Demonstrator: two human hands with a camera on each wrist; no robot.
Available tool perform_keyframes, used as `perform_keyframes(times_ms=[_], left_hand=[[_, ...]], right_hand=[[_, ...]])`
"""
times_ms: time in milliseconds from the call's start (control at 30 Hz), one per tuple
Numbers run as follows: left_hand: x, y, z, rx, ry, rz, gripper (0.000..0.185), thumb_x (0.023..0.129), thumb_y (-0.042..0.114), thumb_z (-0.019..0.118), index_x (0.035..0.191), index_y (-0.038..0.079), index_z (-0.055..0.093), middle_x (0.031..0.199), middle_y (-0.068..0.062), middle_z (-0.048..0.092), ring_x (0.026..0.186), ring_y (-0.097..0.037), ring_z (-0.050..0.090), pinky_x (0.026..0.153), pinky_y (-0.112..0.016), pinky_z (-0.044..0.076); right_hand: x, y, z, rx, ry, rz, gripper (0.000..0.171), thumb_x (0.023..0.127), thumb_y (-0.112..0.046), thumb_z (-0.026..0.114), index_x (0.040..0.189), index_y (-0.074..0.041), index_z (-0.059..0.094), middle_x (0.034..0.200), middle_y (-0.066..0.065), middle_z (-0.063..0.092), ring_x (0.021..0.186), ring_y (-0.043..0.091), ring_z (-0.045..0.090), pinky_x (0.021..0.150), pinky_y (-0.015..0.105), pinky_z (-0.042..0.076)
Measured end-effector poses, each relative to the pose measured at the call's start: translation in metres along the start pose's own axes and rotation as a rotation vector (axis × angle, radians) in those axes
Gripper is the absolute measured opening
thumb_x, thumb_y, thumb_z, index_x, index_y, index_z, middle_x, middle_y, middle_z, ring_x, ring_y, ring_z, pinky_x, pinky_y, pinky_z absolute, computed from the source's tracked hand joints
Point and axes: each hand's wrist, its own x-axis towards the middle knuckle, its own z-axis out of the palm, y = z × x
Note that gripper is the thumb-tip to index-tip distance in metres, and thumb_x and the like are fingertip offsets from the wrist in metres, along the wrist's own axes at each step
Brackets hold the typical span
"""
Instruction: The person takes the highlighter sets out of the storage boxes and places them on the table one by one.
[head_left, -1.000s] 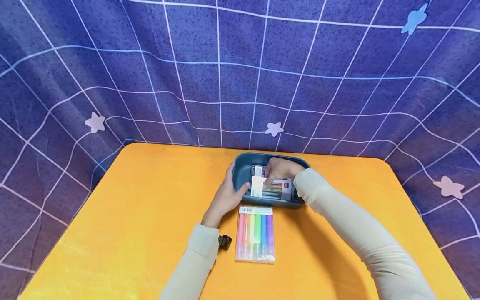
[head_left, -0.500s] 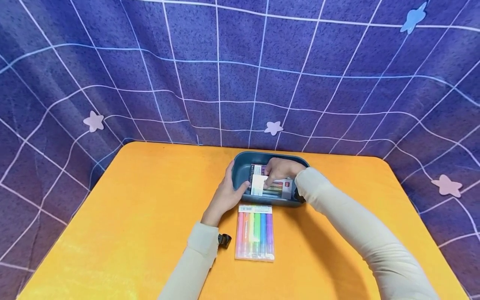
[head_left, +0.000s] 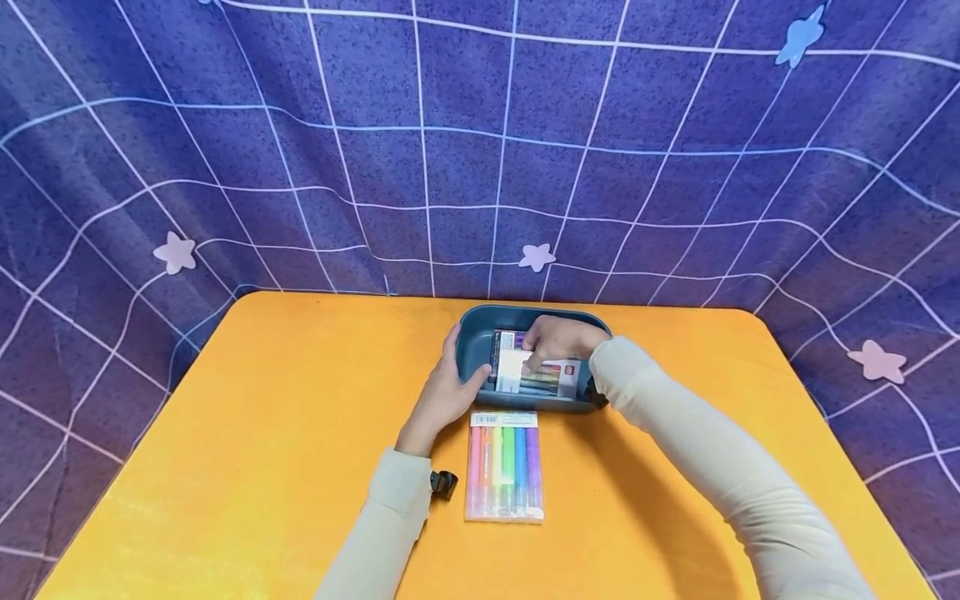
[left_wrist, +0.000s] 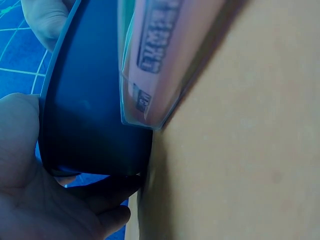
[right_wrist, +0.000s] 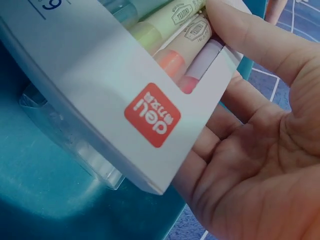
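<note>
Inside the dark teal plastic bin [head_left: 480, 346] our right hand [head_left: 558, 340] pinched a white-sleeved highlighter pack [head_left: 534, 375]; our left hand [head_left: 444, 393] gripped its rim.

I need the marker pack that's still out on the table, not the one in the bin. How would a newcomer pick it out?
Start at the orange table, then find the dark blue bin near its far edge. The marker pack lies flat on the table just in front of the bin, between the two sleeves. No hand touches it, and its clear sleeve shows pastel markers standing side by side.

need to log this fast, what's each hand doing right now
Left hand: grips the left end of the bin.
Right hand: holds a marker pack inside the bin.
</note>
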Motion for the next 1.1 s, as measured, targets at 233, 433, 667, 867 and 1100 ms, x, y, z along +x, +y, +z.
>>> perform_keyframes(times_ms=[233,433,667,867,1100], left_hand=[[0.002,0.002,0.000,0.015,0.004,-0.002,0.089,0.098,0.040,0.061,0.163,0.030,0.001,0.167,-0.015,0.026,0.149,-0.043,0.036,0.118,-0.064,0.032],[0.004,0.000,0.001,0.023,0.012,-0.011,0.088,0.098,0.042,0.061,0.163,0.030,0.002,0.167,-0.012,0.026,0.150,-0.040,0.035,0.119,-0.064,0.032],[0.001,-0.001,0.002,0.012,0.005,0.005,0.089,0.099,0.041,0.061,0.163,0.026,0.002,0.169,-0.013,0.023,0.151,-0.041,0.033,0.119,-0.064,0.031],[0.001,-0.002,0.002,0.014,0.002,0.005,0.089,0.099,0.040,0.060,0.163,0.028,0.000,0.168,-0.013,0.023,0.151,-0.042,0.033,0.119,-0.064,0.031],[0.002,-0.002,0.002,0.022,0.001,0.002,0.088,0.099,0.041,0.060,0.163,0.028,0.000,0.168,-0.012,0.024,0.151,-0.041,0.033,0.119,-0.063,0.031]], right_hand=[[-0.006,0.002,-0.004,-0.004,0.012,-0.054,0.023,0.085,-0.017,0.079,0.103,-0.005,0.071,0.103,0.004,0.064,0.091,0.017,0.054,0.084,0.029,0.051],[-0.011,0.000,-0.010,0.021,0.032,-0.082,0.018,0.085,-0.013,0.078,0.078,-0.010,0.063,0.069,-0.006,0.048,0.064,0.011,0.041,0.064,0.024,0.040],[-0.014,0.001,-0.011,0.067,0.005,-0.119,0.013,0.090,-0.011,0.072,0.080,-0.006,0.066,0.056,-0.004,0.047,0.051,0.010,0.041,0.055,0.024,0.040],[-0.017,0.001,-0.010,0.061,0.012,-0.131,0.015,0.092,-0.012,0.070,0.080,-0.004,0.067,0.051,-0.003,0.046,0.046,0.010,0.041,0.051,0.024,0.039],[-0.021,-0.003,-0.011,-0.007,0.050,-0.137,0.015,0.094,-0.015,0.069,0.080,-0.008,0.067,0.057,-0.006,0.046,0.049,0.009,0.042,0.051,0.023,0.038]])
